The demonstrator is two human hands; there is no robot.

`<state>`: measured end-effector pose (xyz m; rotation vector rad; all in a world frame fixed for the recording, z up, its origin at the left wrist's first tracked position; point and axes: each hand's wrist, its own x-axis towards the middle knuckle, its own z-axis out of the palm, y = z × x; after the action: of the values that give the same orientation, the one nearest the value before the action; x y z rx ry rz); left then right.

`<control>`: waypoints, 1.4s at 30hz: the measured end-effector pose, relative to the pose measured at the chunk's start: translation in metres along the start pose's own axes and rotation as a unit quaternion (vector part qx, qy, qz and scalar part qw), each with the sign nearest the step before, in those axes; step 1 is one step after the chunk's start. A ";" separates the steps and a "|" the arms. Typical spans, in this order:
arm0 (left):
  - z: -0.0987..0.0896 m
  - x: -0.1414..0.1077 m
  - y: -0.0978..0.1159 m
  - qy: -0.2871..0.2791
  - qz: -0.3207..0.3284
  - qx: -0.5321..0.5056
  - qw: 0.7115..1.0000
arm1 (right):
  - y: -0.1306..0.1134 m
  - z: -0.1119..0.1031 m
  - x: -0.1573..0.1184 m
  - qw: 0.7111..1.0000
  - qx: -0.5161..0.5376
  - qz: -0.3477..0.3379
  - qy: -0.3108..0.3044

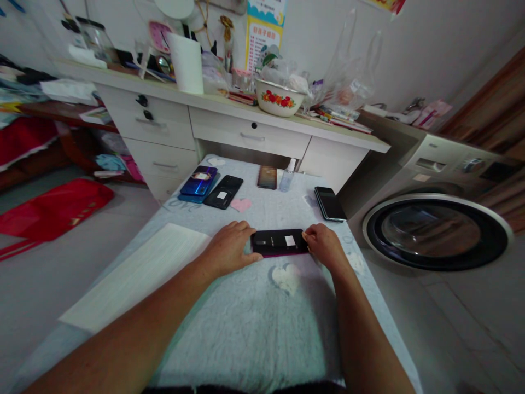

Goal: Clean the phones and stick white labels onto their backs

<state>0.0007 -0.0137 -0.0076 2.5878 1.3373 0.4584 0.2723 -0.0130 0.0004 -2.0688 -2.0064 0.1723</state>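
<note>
A dark smartphone (276,242) lies sideways in front of me, back facing up, with a small white sticker and a purplish lower edge. My left hand (233,247) grips its left end, thumb along the near corner and fingers at the far one. At the right end, my right hand (322,243) has its fingers pinched against the phone's edge; a small pale bit shows at the fingertips, too small to name. Farther off lie a blue phone (199,181), a black phone (223,191) with a white sticker, and stacked dark phones (330,203) at the right edge.
The cloth-covered table (254,328) carries a pale board or folded sheet (135,276) at left, a clear spray bottle (287,176) and a blurred brown card-like item (267,178). A cluttered white desk (250,131) stands behind; a washing machine (435,180) is at right.
</note>
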 end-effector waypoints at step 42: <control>0.001 0.001 0.001 0.007 0.004 0.002 1.000 | -0.043 -0.005 -0.028 0.986 0.011 -0.144 -0.085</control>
<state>0.0024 -0.0130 -0.0083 2.5992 1.3326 0.4762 0.2309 -0.0405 0.0134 -1.7772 -2.3649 0.3243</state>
